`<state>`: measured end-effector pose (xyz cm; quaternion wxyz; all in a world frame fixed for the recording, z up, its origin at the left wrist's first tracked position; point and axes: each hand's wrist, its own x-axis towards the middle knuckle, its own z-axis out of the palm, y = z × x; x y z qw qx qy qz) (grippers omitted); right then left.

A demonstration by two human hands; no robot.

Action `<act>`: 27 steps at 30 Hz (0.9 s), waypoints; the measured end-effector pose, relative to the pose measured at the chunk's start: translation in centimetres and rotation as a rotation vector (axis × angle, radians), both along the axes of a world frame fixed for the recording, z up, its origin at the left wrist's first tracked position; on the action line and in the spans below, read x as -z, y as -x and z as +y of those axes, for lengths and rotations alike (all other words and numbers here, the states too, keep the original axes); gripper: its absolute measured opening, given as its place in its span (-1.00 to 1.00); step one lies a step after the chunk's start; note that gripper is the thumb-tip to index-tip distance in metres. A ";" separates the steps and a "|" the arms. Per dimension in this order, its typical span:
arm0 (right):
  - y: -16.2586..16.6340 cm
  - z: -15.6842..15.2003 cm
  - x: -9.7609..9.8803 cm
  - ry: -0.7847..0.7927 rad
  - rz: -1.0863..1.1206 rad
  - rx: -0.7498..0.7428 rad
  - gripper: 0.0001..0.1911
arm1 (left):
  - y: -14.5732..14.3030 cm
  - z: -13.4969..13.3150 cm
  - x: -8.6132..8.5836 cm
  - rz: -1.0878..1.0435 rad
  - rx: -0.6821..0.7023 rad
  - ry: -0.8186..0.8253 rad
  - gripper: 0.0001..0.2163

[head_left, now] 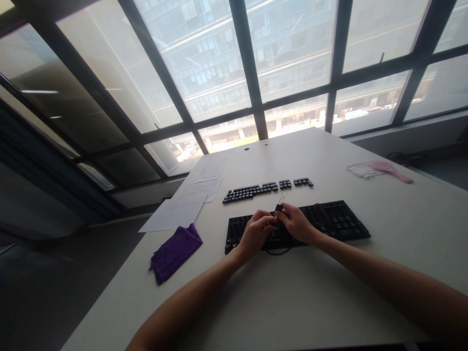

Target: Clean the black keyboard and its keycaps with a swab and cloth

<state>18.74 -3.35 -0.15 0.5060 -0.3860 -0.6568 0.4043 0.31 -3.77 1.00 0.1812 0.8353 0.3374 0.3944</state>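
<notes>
A black keyboard point(338, 219) lies on the white table, with both of my hands above its middle. My right hand point(298, 225) is closed on a small keycap puller point(279, 207) with a black handle and thin wire prongs that point away from me. My left hand point(257, 231) is beside it, fingers bent and pressed together near the handle. What those fingers hold, if anything, is hidden. Behind the keyboard, loose black keycaps point(252, 191) lie in rows, in several groups. A thin cable point(278, 252) loops out at the keyboard's near edge.
A crumpled purple cloth point(177, 251) lies to the left of the keyboard. White paper sheets point(179, 209) are spread along the table's left edge. At the right rest a pink handled object point(391, 170) and a clear plastic bag point(360, 169). Large windows stand beyond the table point(285, 292).
</notes>
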 end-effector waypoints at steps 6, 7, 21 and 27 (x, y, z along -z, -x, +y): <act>0.3 0.3 0.1 0.029 -0.011 0.026 -0.84 | 2.7 5.5 -1.6 0.034 -0.196 0.072 -0.89; 0.3 0.3 0.2 0.029 -0.017 0.029 -0.83 | 3.2 6.8 -1.4 0.071 -0.245 0.090 -0.88; 0.2 0.5 0.4 0.022 -0.060 0.054 -0.80 | 3.5 13.3 0.6 0.396 -0.312 0.114 -0.90; 0.3 0.4 0.2 0.029 -0.047 0.050 -0.82 | 2.6 14.7 0.2 0.439 -0.340 0.006 -0.93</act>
